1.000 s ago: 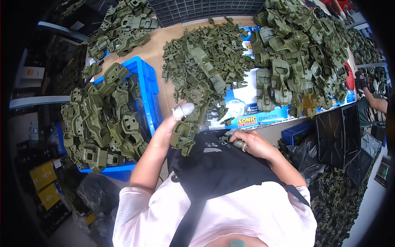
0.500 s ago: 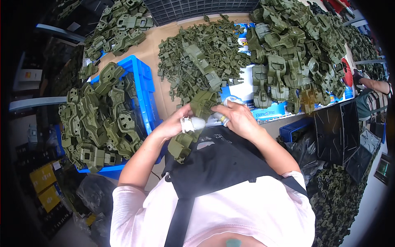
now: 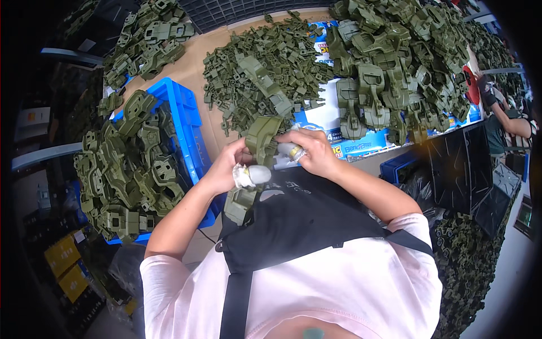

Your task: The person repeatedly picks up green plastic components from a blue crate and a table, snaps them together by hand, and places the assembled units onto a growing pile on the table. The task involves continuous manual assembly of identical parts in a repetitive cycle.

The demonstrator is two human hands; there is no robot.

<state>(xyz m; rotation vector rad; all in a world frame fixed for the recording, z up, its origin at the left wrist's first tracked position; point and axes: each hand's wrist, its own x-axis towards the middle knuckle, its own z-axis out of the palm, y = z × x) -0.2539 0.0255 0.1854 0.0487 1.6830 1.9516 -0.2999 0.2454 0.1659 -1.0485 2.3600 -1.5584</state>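
An olive-green moulded plastic part [image 3: 263, 134], long and hollowed, is held upright in front of my black apron [image 3: 299, 217]. My left hand [image 3: 226, 166] is closed around its left side, and its lower end shows below the thumb. From the right, the closed fingers of my right hand [image 3: 318, 151] press against the part's upper half. Whether a small piece sits under those fingertips is hidden. Both thumbs wear white coverings. Just beyond my hands lies a heap of small green plastic pieces [image 3: 271, 70], with one longer part on top.
On the left, a blue crate [image 3: 195, 116] is piled with large green parts [image 3: 127, 175]. More large parts [image 3: 389, 73] cover the table's right side over printed blue-and-white sheets [image 3: 361, 146]. A black grid tray [image 3: 248, 12] stands at the back. Another person's arm [image 3: 511, 120] shows at far right.
The view has shifted slightly, so the table things sit further left. My hands still hold the green part, which is turned a little more upright, and my right fingers have shifted on it.
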